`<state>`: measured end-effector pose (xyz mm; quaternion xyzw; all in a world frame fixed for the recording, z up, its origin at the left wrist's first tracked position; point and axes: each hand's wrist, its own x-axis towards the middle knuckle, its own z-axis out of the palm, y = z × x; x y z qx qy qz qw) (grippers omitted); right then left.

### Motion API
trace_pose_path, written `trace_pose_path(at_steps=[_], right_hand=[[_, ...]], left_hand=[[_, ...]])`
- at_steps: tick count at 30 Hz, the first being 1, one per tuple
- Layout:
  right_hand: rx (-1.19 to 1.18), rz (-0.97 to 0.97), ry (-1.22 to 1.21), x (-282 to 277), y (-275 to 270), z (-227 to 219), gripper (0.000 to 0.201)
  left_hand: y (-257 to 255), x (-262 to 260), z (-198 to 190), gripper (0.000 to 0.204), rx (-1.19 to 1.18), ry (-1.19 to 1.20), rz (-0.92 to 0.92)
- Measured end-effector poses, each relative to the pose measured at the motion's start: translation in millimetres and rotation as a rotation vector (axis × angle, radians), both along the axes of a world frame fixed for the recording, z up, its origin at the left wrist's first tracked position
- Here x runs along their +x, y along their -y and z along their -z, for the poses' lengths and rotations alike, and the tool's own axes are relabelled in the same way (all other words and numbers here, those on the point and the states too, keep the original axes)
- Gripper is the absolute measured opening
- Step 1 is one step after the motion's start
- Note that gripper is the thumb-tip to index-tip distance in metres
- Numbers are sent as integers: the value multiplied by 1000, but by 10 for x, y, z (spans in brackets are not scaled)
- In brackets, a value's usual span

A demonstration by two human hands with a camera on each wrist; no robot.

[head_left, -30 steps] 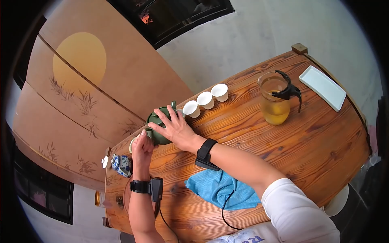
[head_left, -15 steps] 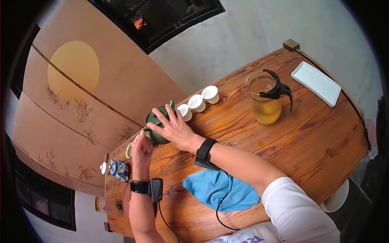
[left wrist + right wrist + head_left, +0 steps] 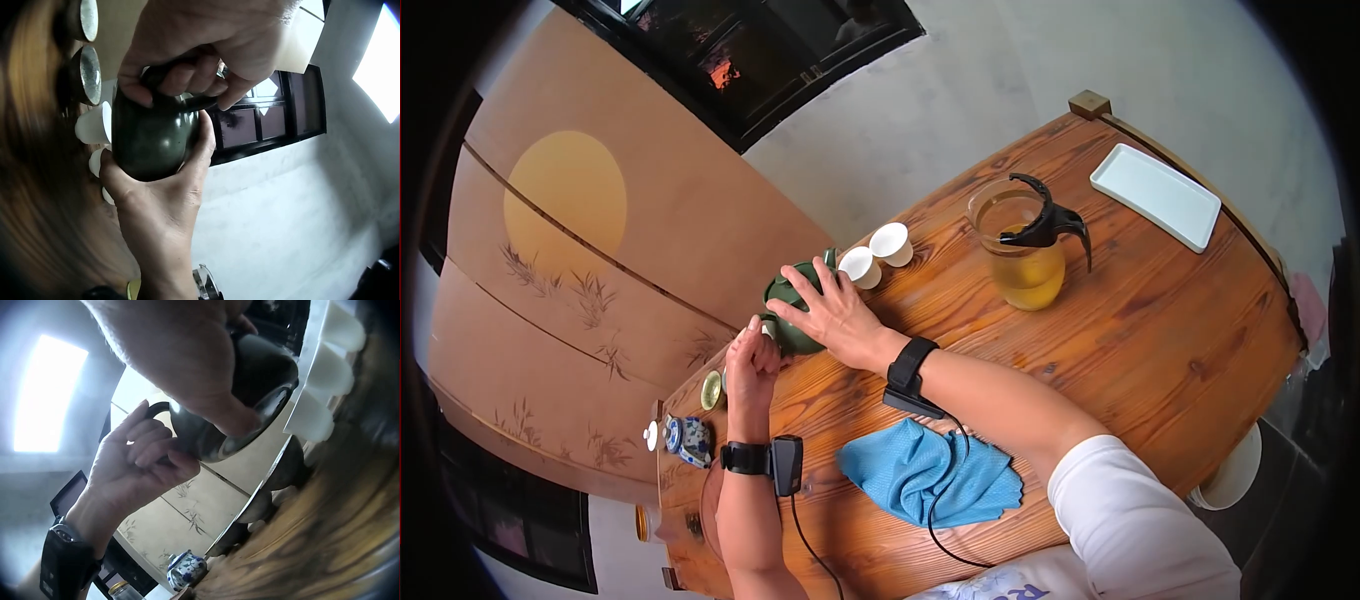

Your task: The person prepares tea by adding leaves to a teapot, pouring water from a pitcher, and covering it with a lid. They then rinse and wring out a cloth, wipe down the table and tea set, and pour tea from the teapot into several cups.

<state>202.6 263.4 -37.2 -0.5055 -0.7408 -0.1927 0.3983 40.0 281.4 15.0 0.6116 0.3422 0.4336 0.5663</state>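
Note:
A dark green teapot (image 3: 795, 338) is held between both hands, above the table's far edge. My left hand (image 3: 752, 370) grips its handle (image 3: 157, 409) with curled fingers. The right hand (image 3: 840, 322) clasps the round body, its fingers spread over the top in the head view and its thumb along the side in the left wrist view. White cups (image 3: 890, 243) stand in a row just beyond the right fingertips; part of the row is hidden behind the teapot and hand. In the left wrist view, speckled cups (image 3: 89, 75) continue the line beside the pot.
A glass pitcher (image 3: 1030, 275) of yellow liquid with a black handle stands to the right, and a white tray (image 3: 1155, 197) lies behind it. A crumpled blue cloth (image 3: 930, 475) lies in front. A blue-and-white pot (image 3: 692, 440) and a green-lined cup (image 3: 712, 390) stand at left.
Both hands have carried the teapot rightward along the row of cups, keeping their hold. One white cup has passed behind it, and a green-lined cup has come into sight at left.

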Motion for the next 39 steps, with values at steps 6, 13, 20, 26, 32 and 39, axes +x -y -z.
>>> trace_pose_path(at_steps=[6,13,20,26,32,39], right_hand=[[18,-8,-27,52,10,19,62],[84,35,-27,170,2,-46,60],[51,103,7,367,33,-71,60],[31,116,-13,455,26,-9,60],[38,117,-48,486,6,38,60],[37,115,-56,505,15,42,59]], left_hand=[[-11,46,22,42,-27,-15,-13],[-21,166,-23,43,-7,13,21],[-50,398,-49,44,16,23,70],[-63,528,-45,44,-8,2,81],[-82,580,-23,35,-36,34,98],[-74,601,-50,43,-44,-30,85]])
